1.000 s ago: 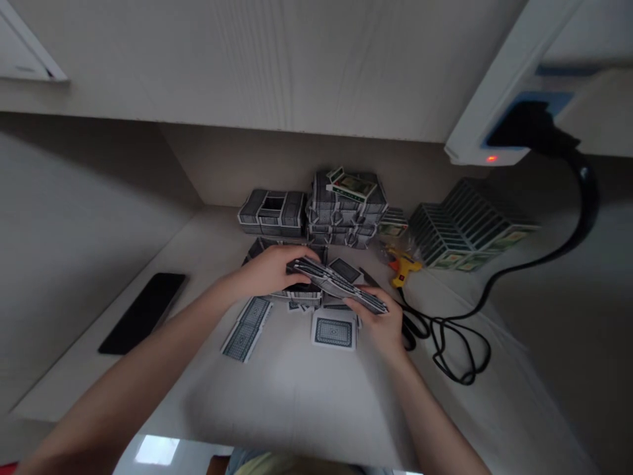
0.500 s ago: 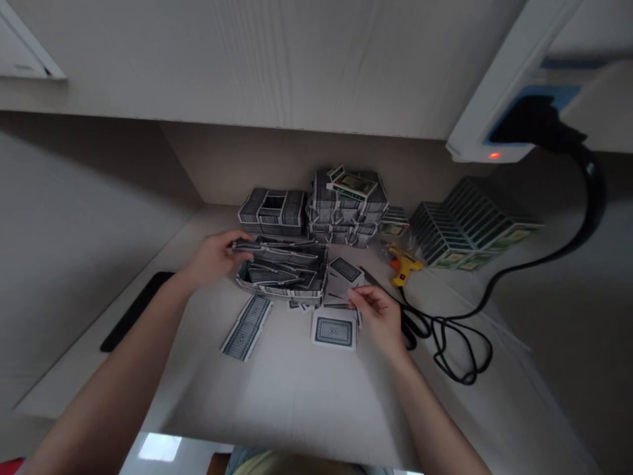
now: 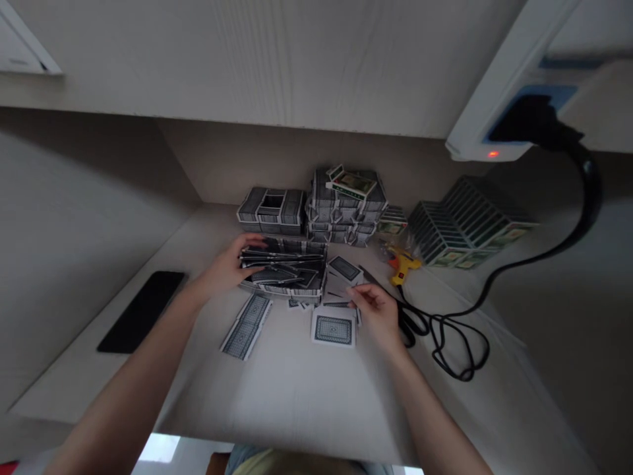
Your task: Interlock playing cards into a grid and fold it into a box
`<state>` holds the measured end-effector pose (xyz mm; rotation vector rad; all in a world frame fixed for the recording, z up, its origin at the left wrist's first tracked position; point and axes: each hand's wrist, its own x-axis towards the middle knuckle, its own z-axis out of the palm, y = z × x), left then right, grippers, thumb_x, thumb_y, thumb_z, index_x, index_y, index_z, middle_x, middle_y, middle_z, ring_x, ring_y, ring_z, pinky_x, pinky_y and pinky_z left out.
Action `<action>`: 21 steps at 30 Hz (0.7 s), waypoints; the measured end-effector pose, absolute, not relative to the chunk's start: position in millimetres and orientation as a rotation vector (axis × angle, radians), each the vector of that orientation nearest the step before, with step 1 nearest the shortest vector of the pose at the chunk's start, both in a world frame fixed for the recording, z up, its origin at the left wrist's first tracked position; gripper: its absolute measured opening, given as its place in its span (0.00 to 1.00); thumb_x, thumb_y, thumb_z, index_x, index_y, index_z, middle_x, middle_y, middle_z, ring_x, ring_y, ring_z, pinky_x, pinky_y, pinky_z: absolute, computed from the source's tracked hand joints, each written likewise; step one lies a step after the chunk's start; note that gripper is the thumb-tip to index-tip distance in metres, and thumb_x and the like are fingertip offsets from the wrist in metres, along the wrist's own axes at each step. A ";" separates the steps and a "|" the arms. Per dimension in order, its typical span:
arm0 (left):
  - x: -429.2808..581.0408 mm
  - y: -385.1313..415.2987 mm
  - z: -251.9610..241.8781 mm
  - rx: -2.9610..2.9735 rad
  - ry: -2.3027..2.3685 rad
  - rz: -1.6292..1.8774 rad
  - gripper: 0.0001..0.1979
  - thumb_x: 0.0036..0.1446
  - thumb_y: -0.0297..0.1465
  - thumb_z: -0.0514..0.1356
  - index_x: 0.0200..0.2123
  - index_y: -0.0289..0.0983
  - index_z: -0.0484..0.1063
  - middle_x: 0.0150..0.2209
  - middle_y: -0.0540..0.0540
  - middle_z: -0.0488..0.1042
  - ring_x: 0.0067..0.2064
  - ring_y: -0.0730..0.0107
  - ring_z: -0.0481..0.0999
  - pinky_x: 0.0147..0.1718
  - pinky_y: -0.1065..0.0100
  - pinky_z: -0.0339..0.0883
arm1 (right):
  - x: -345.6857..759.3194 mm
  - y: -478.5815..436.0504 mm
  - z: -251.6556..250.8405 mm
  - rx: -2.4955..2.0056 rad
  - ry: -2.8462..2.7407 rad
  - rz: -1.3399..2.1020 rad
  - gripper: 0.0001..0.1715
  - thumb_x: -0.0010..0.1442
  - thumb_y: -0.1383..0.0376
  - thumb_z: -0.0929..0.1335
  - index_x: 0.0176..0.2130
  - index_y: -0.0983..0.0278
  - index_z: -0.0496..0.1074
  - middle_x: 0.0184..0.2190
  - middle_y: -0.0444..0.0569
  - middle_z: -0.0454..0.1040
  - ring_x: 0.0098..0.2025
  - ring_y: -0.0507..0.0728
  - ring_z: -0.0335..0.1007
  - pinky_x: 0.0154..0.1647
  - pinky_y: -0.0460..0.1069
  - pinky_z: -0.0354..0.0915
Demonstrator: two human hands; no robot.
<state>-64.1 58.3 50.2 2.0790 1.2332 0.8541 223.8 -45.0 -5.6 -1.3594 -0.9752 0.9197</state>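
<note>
A box made of patterned playing cards (image 3: 277, 290) stands mid-table, holding several folded card strips (image 3: 291, 258). My left hand (image 3: 230, 264) is at its left end, thumb in front and fingers behind, around the strips' ends. To the right of the box, my right hand (image 3: 378, 310) pinches the edge of a pale playing card (image 3: 337, 286); its far side is hidden under the fingertips. A card with a dark patterned back (image 3: 345, 268) lies just behind. Nearer me is a stack of cards (image 3: 333, 330). A joined card strip (image 3: 246, 326) lies flat at the left.
Finished-looking card boxes (image 3: 271, 211) and a taller pile of them (image 3: 346, 208) stand at the back. A yellow glue gun (image 3: 404, 265), its black cord (image 3: 465, 379), scissors (image 3: 408, 326) and stacked card packs (image 3: 459, 231) are right. A black phone (image 3: 143, 313) lies left.
My left hand has moved slightly right and down, and the folded strip it held up now sits lower in the box with the others. The right hand has barely moved.
</note>
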 end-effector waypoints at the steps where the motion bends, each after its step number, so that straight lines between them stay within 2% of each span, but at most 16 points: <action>1: -64.5 59.3 47.8 2.081 1.241 0.899 0.35 0.43 0.34 0.64 0.55 0.41 0.56 0.53 0.42 0.65 0.55 0.56 0.64 0.51 0.56 0.60 | 224.1 -44.8 -5.4 -1.365 -0.981 0.915 0.15 0.44 0.55 0.72 0.27 0.64 0.72 0.19 0.42 0.70 0.22 0.52 0.66 0.24 0.47 0.61; 4: -66.7 61.5 41.2 1.923 1.419 1.005 0.48 0.33 0.32 0.68 0.59 0.42 0.50 0.60 0.39 0.55 0.59 0.51 0.57 0.50 0.56 0.61 | 224.2 -44.6 -3.8 -1.372 -0.999 0.911 0.15 0.44 0.55 0.71 0.27 0.63 0.72 0.18 0.42 0.70 0.22 0.52 0.66 0.24 0.47 0.61; 6: -67.2 61.3 37.0 1.666 1.494 0.968 0.48 0.32 0.30 0.68 0.59 0.40 0.51 0.57 0.37 0.59 0.54 0.51 0.64 0.45 0.57 0.65 | 223.6 -44.7 -2.8 -1.364 -1.000 0.918 0.15 0.44 0.55 0.71 0.26 0.63 0.72 0.18 0.42 0.70 0.22 0.52 0.67 0.25 0.47 0.62; 9: -64.0 59.9 30.8 1.383 1.468 0.929 0.36 0.37 0.31 0.63 0.53 0.36 0.60 0.45 0.41 0.72 0.44 0.58 0.73 0.41 0.60 0.67 | 221.7 -45.0 -3.0 -1.351 -1.011 0.932 0.15 0.44 0.55 0.72 0.26 0.63 0.72 0.19 0.42 0.70 0.21 0.52 0.66 0.24 0.47 0.62; 12: -60.5 60.4 27.9 1.350 1.471 1.009 0.24 0.39 0.32 0.59 0.44 0.35 0.69 0.37 0.45 0.76 0.42 0.61 0.74 0.40 0.64 0.66 | 219.9 -45.0 -4.9 -1.341 -1.037 0.936 0.15 0.44 0.54 0.72 0.25 0.64 0.71 0.18 0.42 0.70 0.21 0.52 0.66 0.23 0.47 0.62; 18: -77.5 66.5 38.8 1.329 1.517 1.002 0.20 0.38 0.29 0.59 0.40 0.36 0.72 0.30 0.48 0.77 0.33 0.66 0.75 0.31 0.68 0.67 | 221.6 -43.3 -8.7 -1.360 -1.048 0.947 0.16 0.43 0.53 0.72 0.24 0.63 0.70 0.17 0.42 0.69 0.21 0.52 0.66 0.24 0.47 0.62; 21: -99.8 69.7 44.3 1.340 1.560 1.019 0.21 0.39 0.28 0.59 0.41 0.33 0.71 0.26 0.51 0.76 0.29 0.69 0.74 0.28 0.71 0.66 | 223.8 -42.5 -9.5 -1.361 -1.046 0.940 0.16 0.44 0.54 0.71 0.25 0.64 0.71 0.18 0.42 0.70 0.20 0.52 0.66 0.23 0.47 0.63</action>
